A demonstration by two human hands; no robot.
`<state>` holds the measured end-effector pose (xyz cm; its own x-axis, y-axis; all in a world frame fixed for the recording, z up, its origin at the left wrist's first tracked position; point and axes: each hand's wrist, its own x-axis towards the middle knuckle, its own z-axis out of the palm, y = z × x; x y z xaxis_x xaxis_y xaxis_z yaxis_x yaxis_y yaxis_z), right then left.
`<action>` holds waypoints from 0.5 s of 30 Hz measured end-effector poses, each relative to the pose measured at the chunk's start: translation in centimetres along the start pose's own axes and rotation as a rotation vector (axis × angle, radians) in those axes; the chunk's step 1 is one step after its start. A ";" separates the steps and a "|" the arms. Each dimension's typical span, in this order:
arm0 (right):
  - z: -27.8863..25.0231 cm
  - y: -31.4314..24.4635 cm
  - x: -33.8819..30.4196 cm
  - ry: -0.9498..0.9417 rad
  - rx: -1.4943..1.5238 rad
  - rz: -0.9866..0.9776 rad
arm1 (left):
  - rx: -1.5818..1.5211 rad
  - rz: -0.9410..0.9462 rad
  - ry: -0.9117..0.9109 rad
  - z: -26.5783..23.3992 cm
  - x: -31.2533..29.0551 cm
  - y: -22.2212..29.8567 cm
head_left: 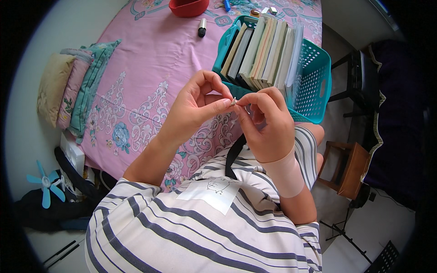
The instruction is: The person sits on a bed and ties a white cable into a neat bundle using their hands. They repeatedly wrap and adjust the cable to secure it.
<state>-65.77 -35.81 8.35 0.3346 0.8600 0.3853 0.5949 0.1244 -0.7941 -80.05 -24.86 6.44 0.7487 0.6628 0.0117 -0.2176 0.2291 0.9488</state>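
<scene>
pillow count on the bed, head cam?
3. All stacked at the left edge of the pink floral bedsheet: a beige pillow outermost, a pink floral pillow in the middle, a teal floral pillow innermost. More may be hidden underneath.

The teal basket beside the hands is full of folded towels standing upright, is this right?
Not quite. The head view shows the teal basket beside the hands holding books standing upright, not folded towels.
</scene>
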 end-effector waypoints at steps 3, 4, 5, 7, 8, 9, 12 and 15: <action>0.1 0.1 -0.1 0.008 -0.009 0.021 | 0.075 0.029 0.014 0.6 -0.1 0.4; 0.2 0.1 -0.1 0.011 -0.012 0.027 | 0.101 0.040 0.018 0.7 -0.1 0.4; 0.2 0.2 -0.1 0.015 0.000 0.040 | 0.117 0.055 0.021 0.8 -0.1 0.4; 0.3 0.3 -0.2 0.025 0.022 0.065 | 0.150 0.085 0.026 1.0 -0.1 0.2; 0.3 0.4 -0.2 0.019 0.018 0.074 | 0.172 0.086 0.030 1.2 -0.2 0.2; 0.3 0.4 -0.2 0.015 0.014 0.084 | 0.193 0.088 0.035 1.4 -0.3 0.4; 0.3 0.6 -0.3 0.002 0.019 0.117 | 0.314 0.117 0.046 1.9 -0.5 0.6; 0.3 0.6 -0.3 -0.002 0.033 0.140 | 0.457 0.190 0.045 2.2 -0.7 0.5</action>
<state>-65.73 -35.91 7.63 0.4113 0.8710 0.2686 0.5179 0.0192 -0.8553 -79.29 -26.74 7.63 0.6928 0.6945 0.1941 -0.0433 -0.2286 0.9726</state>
